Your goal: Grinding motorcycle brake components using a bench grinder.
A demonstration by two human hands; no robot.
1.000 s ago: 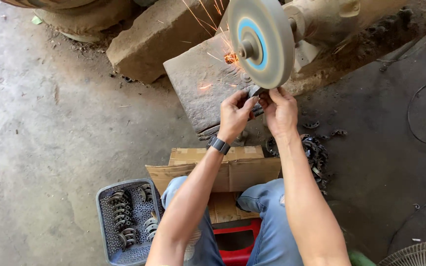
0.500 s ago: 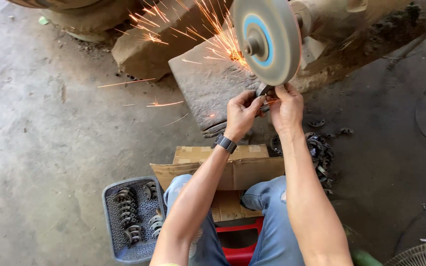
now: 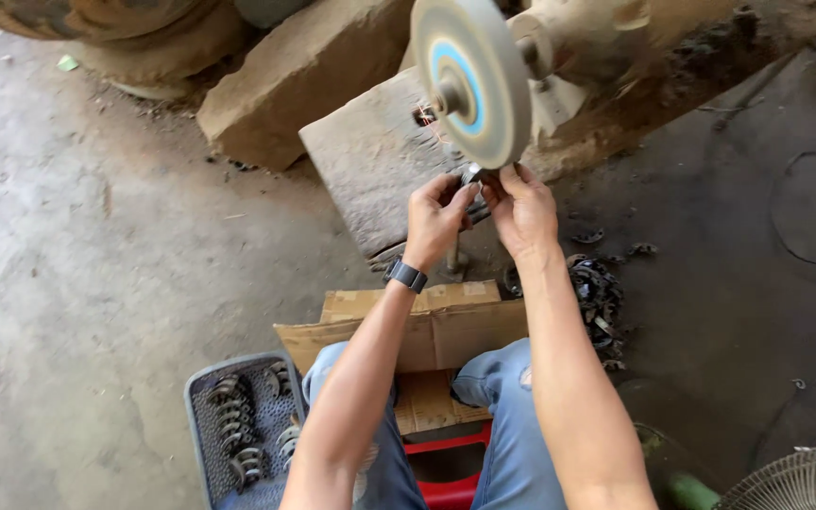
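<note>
A grey grinding wheel (image 3: 472,77) with a blue ring spins on a bench grinder (image 3: 578,47) ahead of me. Both hands hold one small metal part (image 3: 472,176) just under the wheel's lower edge. My left hand (image 3: 438,219), with a dark watch on its wrist, grips the part from the left. My right hand (image 3: 523,212) pinches it from the right. A few faint sparks show behind the wheel.
A flat stone slab (image 3: 380,161) lies under the grinder, a bigger stone block (image 3: 304,76) behind it. A blue-grey basket (image 3: 238,425) with several curved metal parts stands at lower left. Cardboard (image 3: 427,331) lies by my knees, a pile of metal parts (image 3: 597,302) to the right, a fan (image 3: 805,482) at lower right.
The heavy shower of sparks from half a second ago has almost stopped. The hands and the part have dropped slightly from the wheel's edge.
</note>
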